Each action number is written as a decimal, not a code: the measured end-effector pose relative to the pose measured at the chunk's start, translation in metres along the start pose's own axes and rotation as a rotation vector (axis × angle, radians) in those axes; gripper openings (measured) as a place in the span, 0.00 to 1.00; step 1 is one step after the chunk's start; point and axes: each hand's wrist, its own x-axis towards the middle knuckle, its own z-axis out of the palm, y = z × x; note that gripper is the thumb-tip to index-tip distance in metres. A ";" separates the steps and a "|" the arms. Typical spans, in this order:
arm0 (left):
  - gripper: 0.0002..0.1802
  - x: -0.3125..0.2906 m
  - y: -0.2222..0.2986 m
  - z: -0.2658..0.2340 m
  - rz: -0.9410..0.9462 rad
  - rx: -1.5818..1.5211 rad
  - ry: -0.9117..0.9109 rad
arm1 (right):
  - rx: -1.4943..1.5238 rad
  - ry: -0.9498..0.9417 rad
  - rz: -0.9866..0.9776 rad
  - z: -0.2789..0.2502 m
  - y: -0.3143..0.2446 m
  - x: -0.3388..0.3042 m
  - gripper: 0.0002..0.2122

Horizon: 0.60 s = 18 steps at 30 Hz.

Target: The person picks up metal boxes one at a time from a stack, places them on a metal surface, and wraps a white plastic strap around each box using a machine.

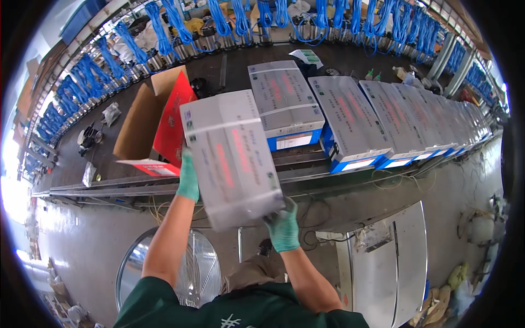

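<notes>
Between my gloved hands is a grey carton with red print and a pale strap across its top, tilted at the near edge of the bench. My left hand, in a green glove, grips its left side. Low on the right corner, my right hand, also green-gloved, has its fingers wrapped round the carton; the fingertips are partly hidden. Just left of the carton stands an open red box with bare brown cardboard inside. To its right rests another strapped grey carton with a blue lower side.
A row of grey and blue cartons runs right along the dark bench. Blue coiled cables line the back above metal pumps. Below stand a round metal basin and a metal cabinet. Loose cords hang near the floor.
</notes>
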 end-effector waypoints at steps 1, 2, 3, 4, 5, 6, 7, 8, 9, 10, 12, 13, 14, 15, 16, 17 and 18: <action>0.42 0.002 -0.019 -0.009 0.151 0.387 0.077 | -0.114 0.112 -0.094 0.015 0.011 0.009 0.30; 0.40 0.009 -0.019 -0.030 0.132 0.631 0.002 | -0.336 -0.102 -0.218 0.027 0.020 0.014 0.31; 0.38 0.016 -0.016 -0.048 0.062 0.900 -0.064 | -0.381 -0.204 -0.246 0.037 0.023 0.016 0.33; 0.39 0.017 -0.022 -0.054 0.165 1.070 -0.040 | -0.522 -0.181 -0.227 0.046 0.024 0.020 0.33; 0.38 0.023 -0.025 -0.054 0.212 1.097 -0.051 | -0.657 -0.184 -0.237 0.050 0.019 0.023 0.33; 0.36 0.031 -0.022 -0.050 0.266 1.177 -0.016 | -0.677 -0.137 -0.171 0.052 0.006 0.031 0.32; 0.34 0.033 -0.022 -0.038 0.219 1.270 0.049 | -0.704 -0.116 -0.133 0.047 -0.017 0.035 0.31; 0.31 0.031 -0.017 -0.027 0.372 1.406 0.029 | -0.740 -0.083 -0.075 0.042 -0.039 0.037 0.29; 0.28 0.025 -0.004 -0.018 0.376 1.593 0.031 | -0.692 -0.058 -0.270 0.034 -0.059 0.032 0.24; 0.23 0.020 0.007 -0.003 0.527 1.661 -0.018 | -0.721 0.016 -0.330 0.020 -0.089 0.026 0.22; 0.22 0.030 0.015 0.055 0.594 1.438 -0.168 | -0.629 0.317 -0.378 -0.010 -0.158 0.014 0.19; 0.22 0.037 0.016 0.089 0.643 1.327 -0.226 | -0.558 0.489 -0.415 -0.025 -0.191 0.008 0.14; 0.22 0.048 0.013 0.129 0.679 1.184 -0.332 | -0.454 0.594 -0.455 -0.040 -0.222 0.005 0.14; 0.21 0.064 0.006 0.173 0.747 1.028 -0.431 | -0.472 0.719 -0.470 -0.055 -0.250 0.010 0.17; 0.22 0.082 -0.004 0.220 0.805 1.053 -0.470 | -0.424 0.762 -0.450 -0.070 -0.272 0.017 0.20; 0.23 0.101 -0.017 0.267 0.909 1.045 -0.499 | -0.371 0.828 -0.421 -0.085 -0.290 0.023 0.24; 0.25 0.121 -0.032 0.312 0.808 0.998 -0.581 | -0.356 0.819 -0.399 -0.099 -0.302 0.033 0.25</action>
